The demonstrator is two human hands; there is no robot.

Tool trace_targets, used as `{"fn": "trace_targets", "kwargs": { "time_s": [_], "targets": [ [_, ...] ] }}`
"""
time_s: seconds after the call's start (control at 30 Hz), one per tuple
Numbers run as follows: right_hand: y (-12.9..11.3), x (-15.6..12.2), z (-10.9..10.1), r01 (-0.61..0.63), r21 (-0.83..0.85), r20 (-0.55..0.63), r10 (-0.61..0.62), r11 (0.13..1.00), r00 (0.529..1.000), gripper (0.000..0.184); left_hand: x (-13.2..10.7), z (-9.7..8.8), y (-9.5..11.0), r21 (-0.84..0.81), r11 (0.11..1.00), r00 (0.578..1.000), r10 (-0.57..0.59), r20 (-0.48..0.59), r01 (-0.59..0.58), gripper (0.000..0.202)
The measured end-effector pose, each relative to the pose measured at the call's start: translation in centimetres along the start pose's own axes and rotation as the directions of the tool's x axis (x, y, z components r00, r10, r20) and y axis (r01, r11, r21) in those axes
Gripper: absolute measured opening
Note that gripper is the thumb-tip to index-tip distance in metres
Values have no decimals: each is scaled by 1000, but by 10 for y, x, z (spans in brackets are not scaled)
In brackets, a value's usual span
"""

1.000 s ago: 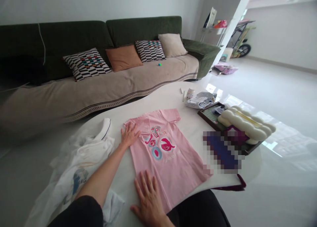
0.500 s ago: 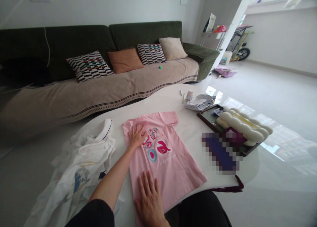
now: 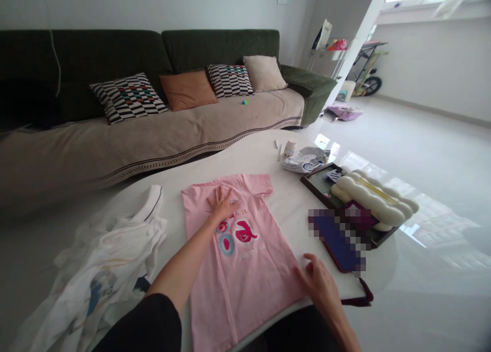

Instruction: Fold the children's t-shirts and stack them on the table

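A pink T-shirt (image 3: pixel 264 275) lies spread on the white table, printed with red, blue and white shapes. Over its upper part, near the print, my left hand (image 3: pixel 221 206) rests flat with fingers spread. My right hand (image 3: pixel 320 285) is at the shirt's right side edge near the lower corner, its fingers bent and apart, some touching the cloth. A lengthwise crease runs down the shirt's left part. Left of it, white clothes (image 3: pixel 126 255) with a dark-lined collar and a blue print lie in a loose heap.
To the right lie a phone-like slab (image 3: pixel 339 242), partly pixelated, with a dark red strap (image 3: pixel 364 293), and a tray (image 3: pixel 316 185) bearing a cream cloud-shaped box (image 3: pixel 376 196). A crumpled plastic pack (image 3: pixel 307 160) and a small white bottle (image 3: pixel 290 148) stand farther back. Behind is a green sofa (image 3: pixel 226 47).
My right hand has moved from the shirt's lower left part across to its right edge. My left hand has shifted slightly over the print. The view has turned a little.
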State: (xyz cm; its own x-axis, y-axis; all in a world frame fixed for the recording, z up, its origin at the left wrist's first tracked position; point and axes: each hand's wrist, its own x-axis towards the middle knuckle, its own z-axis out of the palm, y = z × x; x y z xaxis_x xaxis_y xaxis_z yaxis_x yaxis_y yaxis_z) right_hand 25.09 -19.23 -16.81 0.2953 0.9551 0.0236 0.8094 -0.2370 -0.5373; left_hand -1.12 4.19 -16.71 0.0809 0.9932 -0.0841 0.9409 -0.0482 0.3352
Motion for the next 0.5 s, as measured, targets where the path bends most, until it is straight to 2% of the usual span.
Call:
{"fn": "trace_targets", "kwargs": {
  "time_s": [0.1,0.17,0.27,0.33,0.4,0.5],
  "targets": [
    [3,-12,6,16,27,95,-19,999,995,28,11,-5,23,-5,998,996,-55,-70,55,54],
    [0,-15,9,10,48,124,-16,999,992,24,17,-5,51,-15,1000,994,-3,-110,1,45],
    [-4,-15,10,8,83,116,-17,997,993,24,25,10,101,-56,987,987,145,-74,-150,44],
    [-3,-15,10,24,90,93,-32,996,995,24,30,26,129,-113,982,988,149,-46,-154,48],
    [-1,-15,9,47,91,82,-54,995,995,24,35,38,145,-309,948,996,62,-63,-79,44],
    [0,-16,6,81,103,108,-93,991,990,17,43,40,144,-642,767,990,-94,-102,7,20]
  ]
}}
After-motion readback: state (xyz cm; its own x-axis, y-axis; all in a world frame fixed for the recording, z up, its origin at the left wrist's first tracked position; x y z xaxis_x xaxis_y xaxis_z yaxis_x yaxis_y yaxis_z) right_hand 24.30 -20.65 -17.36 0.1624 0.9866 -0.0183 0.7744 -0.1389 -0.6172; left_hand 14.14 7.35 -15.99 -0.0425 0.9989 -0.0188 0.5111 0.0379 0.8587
